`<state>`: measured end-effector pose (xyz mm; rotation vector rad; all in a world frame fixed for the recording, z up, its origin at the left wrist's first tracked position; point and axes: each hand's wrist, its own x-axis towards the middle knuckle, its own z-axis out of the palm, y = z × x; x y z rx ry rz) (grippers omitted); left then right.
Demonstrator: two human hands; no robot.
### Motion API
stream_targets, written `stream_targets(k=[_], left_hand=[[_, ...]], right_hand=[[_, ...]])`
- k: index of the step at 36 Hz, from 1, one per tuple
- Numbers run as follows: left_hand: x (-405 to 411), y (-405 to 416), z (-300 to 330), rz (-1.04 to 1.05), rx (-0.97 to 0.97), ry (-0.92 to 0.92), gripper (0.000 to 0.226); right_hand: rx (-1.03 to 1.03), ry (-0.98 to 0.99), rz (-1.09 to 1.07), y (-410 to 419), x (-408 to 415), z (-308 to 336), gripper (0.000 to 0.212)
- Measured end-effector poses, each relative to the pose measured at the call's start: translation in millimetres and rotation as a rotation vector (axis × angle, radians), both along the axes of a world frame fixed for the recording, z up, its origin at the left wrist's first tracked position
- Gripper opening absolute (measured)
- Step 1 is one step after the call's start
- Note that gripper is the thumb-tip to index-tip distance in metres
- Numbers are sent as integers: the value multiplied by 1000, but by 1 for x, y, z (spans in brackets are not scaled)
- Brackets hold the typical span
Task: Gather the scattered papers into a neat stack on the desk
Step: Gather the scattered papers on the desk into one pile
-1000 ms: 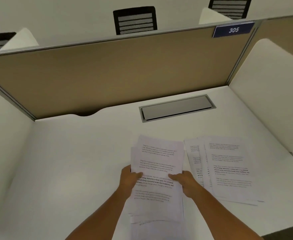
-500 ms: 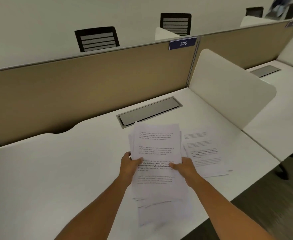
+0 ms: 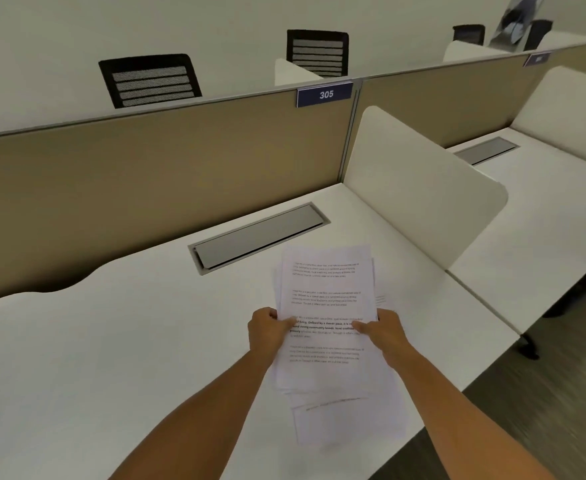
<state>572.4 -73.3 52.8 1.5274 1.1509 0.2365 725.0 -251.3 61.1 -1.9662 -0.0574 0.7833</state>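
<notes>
A bundle of printed white papers (image 3: 326, 299) is held above the white desk (image 3: 111, 341), its sheets slightly fanned and uneven. My left hand (image 3: 267, 330) grips its left edge and my right hand (image 3: 385, 332) grips its right edge, thumbs on top. Another sheet (image 3: 347, 424) shows below the bundle near the desk's front edge. Only a sliver of the second pile (image 3: 381, 299) peeks out to the right; the bundle hides the remainder of it.
A grey cable hatch (image 3: 256, 237) is set into the desk behind the papers. A tan partition (image 3: 146, 168) with a "305" sign (image 3: 324, 94) closes the back, a white side divider (image 3: 419, 188) the right. The neighbouring desk (image 3: 544, 216) and dark floor lie right.
The view has swung to the right. The bundle in both hands has moved rightwards over the second pile, which now is almost fully covered.
</notes>
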Motion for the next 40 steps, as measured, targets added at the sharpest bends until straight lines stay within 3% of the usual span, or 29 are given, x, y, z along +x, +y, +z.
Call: stream_targets(k=[3,8,15,19,23,27,33,40], left_hand=[[40,-5,-10,-9,-3,73,24],[27,-17,-34,18,-20,145,25],[88,-35,-60,120,-45,216,25],[107,-41,-73,97,-14,297,11],[117,-44,-82,69,24,527,37],[122,-47,-97,142,-24,517,39],[134,-45,-104,115,14,508,42],[140,-39,-106,78,38,477,30]], right_hand=[[-27,18,37,0,43,-11,39],[-68,36,85,-1,25,-25,36],[-209,-6,195,4,85,-52,36],[-293,-55,277,2,99,-69,36],[-438,-109,390,3,109,-84,35],[-741,-262,458,2,115,-91,56],[-762,-133,331,-3,127,-107,66],[-736,-122,289,-4,135,-117,71]])
